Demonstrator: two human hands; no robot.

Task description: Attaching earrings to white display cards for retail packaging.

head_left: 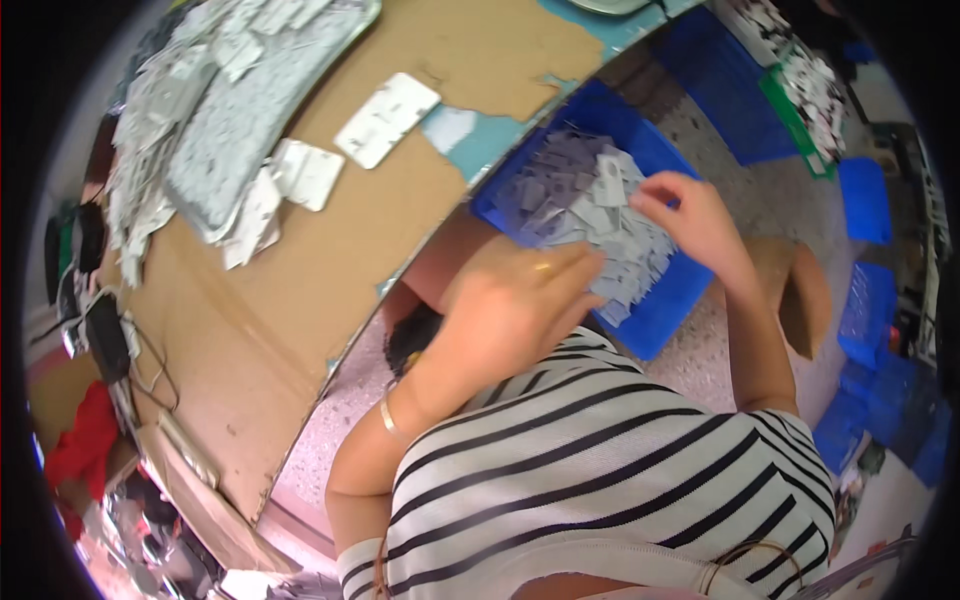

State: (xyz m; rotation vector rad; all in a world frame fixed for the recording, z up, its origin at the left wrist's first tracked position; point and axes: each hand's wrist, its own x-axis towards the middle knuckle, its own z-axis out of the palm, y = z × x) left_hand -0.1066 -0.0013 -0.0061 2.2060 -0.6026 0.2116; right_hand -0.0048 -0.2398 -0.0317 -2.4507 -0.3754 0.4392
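Observation:
My right hand [692, 222] is over a blue bin [655, 345], with thumb and forefinger pinched at the edge of a small white flat piece [611, 182]. That piece stands out brighter than the heap of pale flat pieces [630, 255] lying loosely in the bin. Nearer my body, at the bin's left side, my left hand [525, 305] has its fingers stretched out and slightly blurred. Nothing shows in it.
Cardboard covers the table [300, 330] at the left. On it lie a white plate-shaped part [387, 120], a few more white parts [305, 175] and a heaped tray [225, 150]. More blue bins [865, 200] and an open cardboard box [795, 290] stand on the right.

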